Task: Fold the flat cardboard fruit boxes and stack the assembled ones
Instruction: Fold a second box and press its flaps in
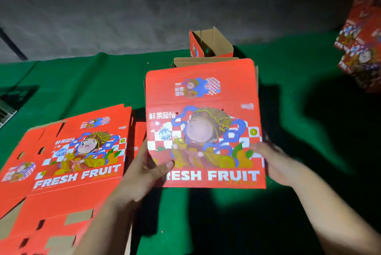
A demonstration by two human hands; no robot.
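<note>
both hands seemingly around red box

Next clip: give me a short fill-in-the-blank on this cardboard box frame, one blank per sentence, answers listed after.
1. The left hand and right hand hold the red box by its two ____.
2. The big white words printed on that box read FRESH ____.
3. The pile of flat boxes lies on the person's ____ side.
4. The cloth over the table is ____.

Missing words: sides; FRUIT; left; green

Green cloth over work surface; grey wall behind.
</note>
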